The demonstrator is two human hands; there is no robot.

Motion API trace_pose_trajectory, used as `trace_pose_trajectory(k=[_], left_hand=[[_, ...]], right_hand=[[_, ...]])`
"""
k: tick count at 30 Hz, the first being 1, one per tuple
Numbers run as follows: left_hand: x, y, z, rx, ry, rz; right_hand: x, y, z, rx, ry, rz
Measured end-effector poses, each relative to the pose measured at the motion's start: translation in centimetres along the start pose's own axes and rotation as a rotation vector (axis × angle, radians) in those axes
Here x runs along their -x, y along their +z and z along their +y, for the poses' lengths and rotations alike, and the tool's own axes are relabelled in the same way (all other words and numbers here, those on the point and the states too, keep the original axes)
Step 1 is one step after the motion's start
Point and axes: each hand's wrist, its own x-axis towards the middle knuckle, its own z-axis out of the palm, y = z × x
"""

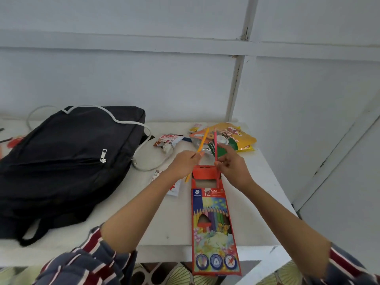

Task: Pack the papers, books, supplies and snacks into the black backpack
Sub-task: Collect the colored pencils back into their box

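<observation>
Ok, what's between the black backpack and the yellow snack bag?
A crumpled red-and-white packet and a white cable, seen in the head view.

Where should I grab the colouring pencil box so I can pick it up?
Grip the pencil box across its two long edges, near the middle, coming from above. It lies flat on the table and is long and narrow, so it is easy to span there. Its flap at the far end stands open, so keep that end up, or what's inside may slide out.

Head-worn view, close above table [174, 223]
</observation>
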Motion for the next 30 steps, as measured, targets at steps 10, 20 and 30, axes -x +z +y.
trace_pose_trajectory(k=[10,20,30], left_hand=[[0.7,1.9,-1.3,-0.202,-0.042,-0.063],[0.1,1.0,-1.9,-0.131,-0.050,-0.088],[-0.4,0.0,-3.7,-0.006,-0.079,-0.042]], right_hand=[[-0.5,-0.2,0.8,0.003,-0.051,-0.052],[-0.9,0.6,1.1,-0.027,-0.038,-0.078],[-1.2,1.2,0.7,-0.027,-0.036,-0.046]])
